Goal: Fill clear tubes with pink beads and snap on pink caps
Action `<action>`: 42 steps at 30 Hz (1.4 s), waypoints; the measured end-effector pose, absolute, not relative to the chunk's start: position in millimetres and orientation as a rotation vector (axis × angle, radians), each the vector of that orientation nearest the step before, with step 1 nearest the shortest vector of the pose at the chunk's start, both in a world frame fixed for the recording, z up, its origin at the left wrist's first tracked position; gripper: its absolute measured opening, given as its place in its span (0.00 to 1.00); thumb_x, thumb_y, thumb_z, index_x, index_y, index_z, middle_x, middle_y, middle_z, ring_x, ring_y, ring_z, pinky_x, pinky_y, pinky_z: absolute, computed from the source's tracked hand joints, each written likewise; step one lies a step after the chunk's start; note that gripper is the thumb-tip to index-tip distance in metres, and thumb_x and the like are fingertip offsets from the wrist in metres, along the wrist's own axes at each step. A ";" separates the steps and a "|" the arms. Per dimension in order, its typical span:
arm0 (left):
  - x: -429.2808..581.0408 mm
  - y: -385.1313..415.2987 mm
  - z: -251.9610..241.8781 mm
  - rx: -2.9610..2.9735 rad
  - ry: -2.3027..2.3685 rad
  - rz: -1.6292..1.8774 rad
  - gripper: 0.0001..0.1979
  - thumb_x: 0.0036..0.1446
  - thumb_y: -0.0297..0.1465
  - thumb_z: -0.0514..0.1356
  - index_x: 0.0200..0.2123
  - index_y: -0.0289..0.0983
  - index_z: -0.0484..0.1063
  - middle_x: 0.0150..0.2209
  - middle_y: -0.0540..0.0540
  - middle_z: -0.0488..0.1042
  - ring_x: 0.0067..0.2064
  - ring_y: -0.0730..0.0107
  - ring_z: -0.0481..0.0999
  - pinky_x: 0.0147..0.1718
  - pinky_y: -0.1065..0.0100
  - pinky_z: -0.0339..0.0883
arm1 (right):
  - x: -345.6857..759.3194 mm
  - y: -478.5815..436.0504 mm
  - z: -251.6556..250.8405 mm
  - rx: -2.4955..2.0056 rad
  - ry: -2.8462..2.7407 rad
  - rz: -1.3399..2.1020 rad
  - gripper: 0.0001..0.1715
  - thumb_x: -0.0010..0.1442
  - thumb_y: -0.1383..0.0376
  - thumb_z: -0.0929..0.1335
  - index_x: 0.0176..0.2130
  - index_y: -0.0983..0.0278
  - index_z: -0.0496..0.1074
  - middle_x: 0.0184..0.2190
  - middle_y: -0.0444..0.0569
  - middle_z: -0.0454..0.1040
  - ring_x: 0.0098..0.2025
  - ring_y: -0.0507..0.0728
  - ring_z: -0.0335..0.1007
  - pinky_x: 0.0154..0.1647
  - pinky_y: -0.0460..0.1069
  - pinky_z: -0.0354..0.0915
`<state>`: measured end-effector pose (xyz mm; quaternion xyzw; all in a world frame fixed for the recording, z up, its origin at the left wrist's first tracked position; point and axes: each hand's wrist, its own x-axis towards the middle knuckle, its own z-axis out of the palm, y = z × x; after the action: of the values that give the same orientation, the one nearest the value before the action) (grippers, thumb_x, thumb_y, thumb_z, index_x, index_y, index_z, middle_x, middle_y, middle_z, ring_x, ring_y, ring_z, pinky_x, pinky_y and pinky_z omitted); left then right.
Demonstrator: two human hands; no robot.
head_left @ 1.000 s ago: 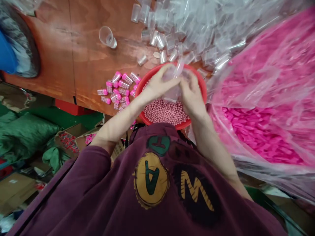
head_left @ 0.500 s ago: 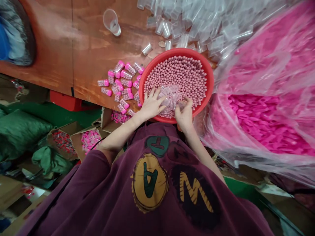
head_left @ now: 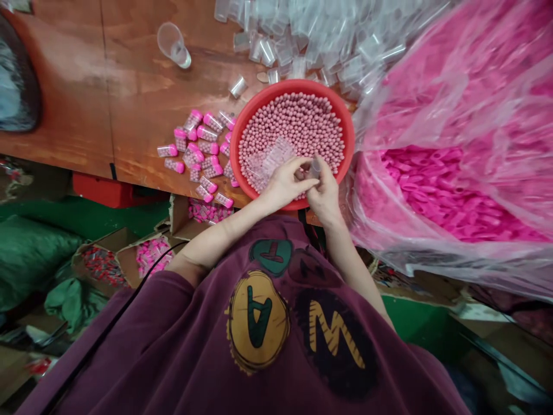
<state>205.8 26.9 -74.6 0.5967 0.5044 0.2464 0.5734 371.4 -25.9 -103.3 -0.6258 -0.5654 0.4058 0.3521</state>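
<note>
A red basin (head_left: pixel 349 135) full of small pink beads (head_left: pixel 298 118) stands at the table's front edge. Several clear plastic containers (head_left: pixel 276 154) lie on the beads at its near left. Over the near rim, my right hand (head_left: pixel 325 193) is closed round one small clear container (head_left: pixel 315 168). My left hand (head_left: pixel 285 183) meets it from the left, fingers and thumb curled together by the container; what lies between them is hard to make out. Left of the basin lie several bead-filled containers with pink caps (head_left: pixel 209 148).
Many empty clear containers (head_left: pixel 294 29) are heaped behind the basin. A clear cup (head_left: pixel 170 41) lies at the back left. On the right, a large plastic bag (head_left: pixel 389 236) holds bright pink caps (head_left: pixel 453 196). Cardboard boxes (head_left: pixel 179 218) with small parts stand below the table edge.
My left hand has left the loose containers on the beads and moved right, to my right hand. My right hand now holds a container up near the rim. The view has shifted slightly.
</note>
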 end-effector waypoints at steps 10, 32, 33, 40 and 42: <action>190.8 33.6 -70.7 1.392 1.190 0.529 0.15 0.67 0.26 0.72 0.55 0.39 0.81 0.51 0.44 0.88 0.45 0.67 0.86 0.50 0.64 0.82 | 383.0 -22.8 -84.4 -1.691 -1.886 0.824 0.33 0.76 0.67 0.64 0.75 0.63 0.73 0.72 0.63 0.82 0.73 0.71 0.80 0.82 0.75 0.74; 182.7 159.3 -79.9 2.347 1.356 -0.340 0.22 0.71 0.18 0.50 0.57 0.25 0.82 0.63 0.21 0.83 0.71 0.36 0.80 0.74 0.44 0.73 | 495.2 -25.6 -97.1 -2.367 -1.510 0.556 0.25 0.83 0.70 0.62 0.64 0.68 0.85 0.59 0.65 0.87 0.62 0.67 0.83 0.72 0.64 0.76; 190.4 159.3 -85.0 2.345 1.324 -0.379 0.21 0.70 0.19 0.51 0.56 0.24 0.82 0.63 0.20 0.83 0.70 0.35 0.80 0.73 0.44 0.73 | 516.3 -24.1 -93.7 -2.489 -1.453 0.541 0.26 0.83 0.71 0.61 0.63 0.69 0.85 0.58 0.66 0.87 0.61 0.67 0.83 0.70 0.63 0.76; 217.5 153.6 -117.9 2.048 1.408 -0.138 0.08 0.58 0.29 0.66 0.32 0.43 0.69 0.41 0.39 0.82 0.47 0.50 0.83 0.55 0.56 0.80 | 547.1 23.6 -90.0 -2.896 -1.335 0.684 0.26 0.80 0.76 0.62 0.61 0.71 0.87 0.65 0.71 0.83 0.61 0.69 0.84 0.64 0.60 0.74; 213.7 151.7 -122.5 1.849 1.409 0.015 0.11 0.54 0.33 0.68 0.30 0.45 0.66 0.33 0.48 0.76 0.38 0.58 0.77 0.48 0.60 0.78 | 540.3 32.8 -94.1 -2.913 -1.271 0.716 0.28 0.80 0.76 0.60 0.61 0.72 0.87 0.67 0.73 0.81 0.62 0.69 0.84 0.65 0.60 0.75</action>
<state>213.7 151.7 -122.5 0.7300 0.5563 0.0058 0.3970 540.3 32.8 -94.1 -0.8926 -0.3895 0.2195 -0.0580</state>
